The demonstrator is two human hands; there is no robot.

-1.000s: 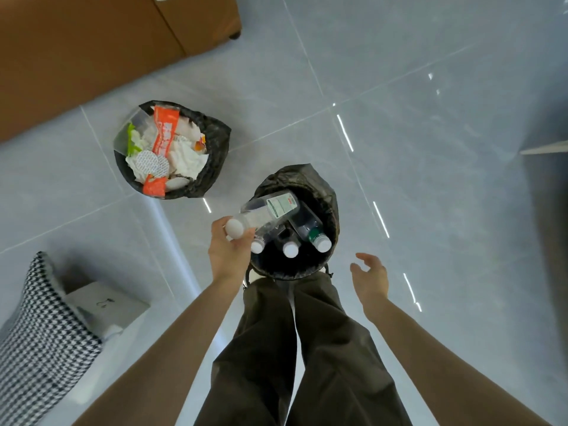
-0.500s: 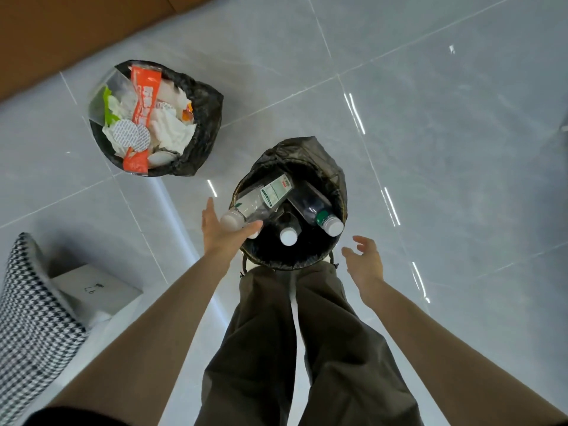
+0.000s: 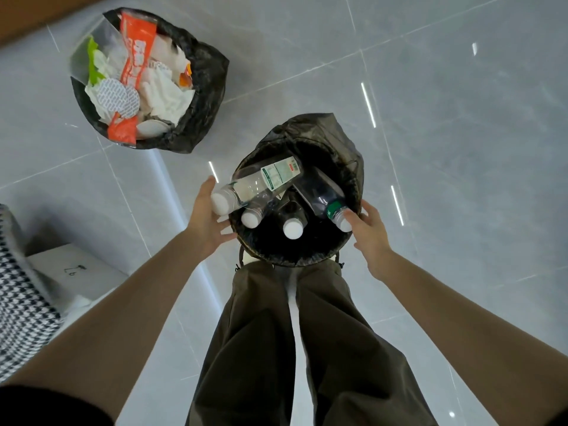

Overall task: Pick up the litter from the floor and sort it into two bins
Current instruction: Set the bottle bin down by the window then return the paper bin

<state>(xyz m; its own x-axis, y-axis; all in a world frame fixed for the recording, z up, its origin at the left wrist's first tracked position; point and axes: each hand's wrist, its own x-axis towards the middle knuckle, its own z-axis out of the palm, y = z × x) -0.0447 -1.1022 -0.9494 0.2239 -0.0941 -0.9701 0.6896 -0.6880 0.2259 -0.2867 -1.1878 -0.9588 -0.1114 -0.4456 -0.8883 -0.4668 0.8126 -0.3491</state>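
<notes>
**A:** Can you read anything on that bottle?

**B:** No. Your labelled bottle (image 3: pixel 261 182) carries a white and green wrap with a red patch, but the print is too small to read. It's clear ribbed plastic with a white cap. It lies tilted across the left rim of the near bin (image 3: pixel 313 130), with the cap jutting over the edge.

**A:** And your hands?

**B:** Your left hand (image 3: pixel 206 219) is flat with straight fingers, and the cap seems to rest against it. Nothing is pinched. Your right hand (image 3: pixel 370 232) is spread at the right rim, one fingertip on the cap of a dark bottle with a green collar (image 3: pixel 322 195). Two more white-capped bottles stand between them, caps up.

**A:** What about the far-left bin (image 3: pixel 209 96)?

**B:** It has a crinkled black liner like the near one. Inside are crumpled white paper (image 3: pixel 167 93), a round patterned foil lid (image 3: pixel 118 95) and a glossy orange wrapper (image 3: pixel 136 53). You can't make out the wrapper's white lettering.
</notes>
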